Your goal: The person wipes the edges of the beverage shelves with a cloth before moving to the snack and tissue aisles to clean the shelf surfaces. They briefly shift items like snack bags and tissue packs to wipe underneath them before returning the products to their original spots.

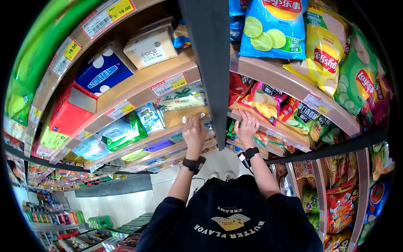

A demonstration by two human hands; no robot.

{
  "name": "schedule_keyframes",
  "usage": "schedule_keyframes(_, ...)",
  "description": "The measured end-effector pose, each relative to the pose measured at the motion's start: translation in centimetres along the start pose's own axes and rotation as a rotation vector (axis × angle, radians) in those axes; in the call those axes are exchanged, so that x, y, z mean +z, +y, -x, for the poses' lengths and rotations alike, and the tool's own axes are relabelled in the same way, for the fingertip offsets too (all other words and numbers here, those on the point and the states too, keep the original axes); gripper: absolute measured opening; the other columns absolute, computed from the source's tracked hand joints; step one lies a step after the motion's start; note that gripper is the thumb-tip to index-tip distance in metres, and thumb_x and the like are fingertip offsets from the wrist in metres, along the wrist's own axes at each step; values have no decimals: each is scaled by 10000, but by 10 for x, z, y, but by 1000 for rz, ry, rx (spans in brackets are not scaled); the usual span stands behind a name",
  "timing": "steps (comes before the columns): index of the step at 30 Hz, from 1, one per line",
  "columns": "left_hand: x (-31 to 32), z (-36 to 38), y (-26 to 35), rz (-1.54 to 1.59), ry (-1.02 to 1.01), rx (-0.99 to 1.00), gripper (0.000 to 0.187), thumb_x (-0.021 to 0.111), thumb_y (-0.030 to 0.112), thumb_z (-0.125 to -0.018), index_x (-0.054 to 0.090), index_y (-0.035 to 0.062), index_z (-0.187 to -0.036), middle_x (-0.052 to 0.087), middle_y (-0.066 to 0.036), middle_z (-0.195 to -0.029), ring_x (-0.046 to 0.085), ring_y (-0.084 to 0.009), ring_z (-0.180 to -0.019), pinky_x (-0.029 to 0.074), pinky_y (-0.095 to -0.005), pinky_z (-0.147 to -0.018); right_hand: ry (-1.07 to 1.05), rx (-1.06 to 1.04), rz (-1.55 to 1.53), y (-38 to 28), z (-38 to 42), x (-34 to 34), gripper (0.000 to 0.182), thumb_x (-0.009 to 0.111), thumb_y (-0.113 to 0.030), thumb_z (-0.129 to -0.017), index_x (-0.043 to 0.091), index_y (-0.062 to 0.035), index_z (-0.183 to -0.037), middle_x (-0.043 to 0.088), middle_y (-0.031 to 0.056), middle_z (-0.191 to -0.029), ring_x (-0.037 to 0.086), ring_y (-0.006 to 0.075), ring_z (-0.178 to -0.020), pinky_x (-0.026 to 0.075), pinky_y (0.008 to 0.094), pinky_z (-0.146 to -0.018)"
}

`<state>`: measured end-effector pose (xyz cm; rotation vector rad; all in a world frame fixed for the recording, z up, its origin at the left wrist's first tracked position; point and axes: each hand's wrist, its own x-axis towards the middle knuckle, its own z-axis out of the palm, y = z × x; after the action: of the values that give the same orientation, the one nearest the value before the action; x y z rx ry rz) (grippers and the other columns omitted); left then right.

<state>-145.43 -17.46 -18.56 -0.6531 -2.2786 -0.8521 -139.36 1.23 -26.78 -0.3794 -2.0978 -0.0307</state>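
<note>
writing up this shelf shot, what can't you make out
Head view:
White item: identity unclear, partly covered by the left hand
Right hand: palm hidden by its own back
Blue Lay's bag: top cut off by picture edge
Price labels: fine print too small

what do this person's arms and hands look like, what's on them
The left hand and right hand are bare, without gloves. Each wrist wears a black band, left and right, with a small boxy device attached. Dark short sleeves, left and right, cover the upper arms; the forearms are uncovered.
</note>
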Motion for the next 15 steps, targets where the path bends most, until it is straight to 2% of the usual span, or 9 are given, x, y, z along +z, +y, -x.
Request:
schedule_keyframes(5,23,-2,19,3,-50,5,232,591,28,-771,649,-31,-987,672,-168,-1001,643,-324,-953,501,-393,-875,4,17,-4,-1,1,0,500,616,-195,-742,564,-181,-1239,570,2,-1164,506,170,-1106,300,356,-982)
schedule_keyframes(7,22,-2,20,31,-80,-39,242,593,28,-772,649,-31,-1000,670,-173,-1024,639,-316,-983,492,-393,-902,5,14,-4,-2,0,-1,495,616,-195,-742,568,-181,-1235,570,2,-1162,507,169,-1106,299,358,-983)
schedule_keyframes(10,16,1,18,17,-38,25,243,596,30,-778,650,-30,-1008,666,-174,-1049,630,-304,-1022,481,-390,-924,-6,17,-15,-1,-1,-1,489,615,-196,-744,572,-178,-1230,572,5,-1155,511,170,-1099,298,359,-981)
schedule_keyframes(15,0,5,8,29,-26,7,240,615,26,-775,656,-5,-1010,668,-156,-1058,627,-296,-1039,483,-389,-926,12,-8,12,1,1,2,481,614,-201,-744,578,-172,-1223,567,13,-1145,515,177,-1086,307,353,-968)
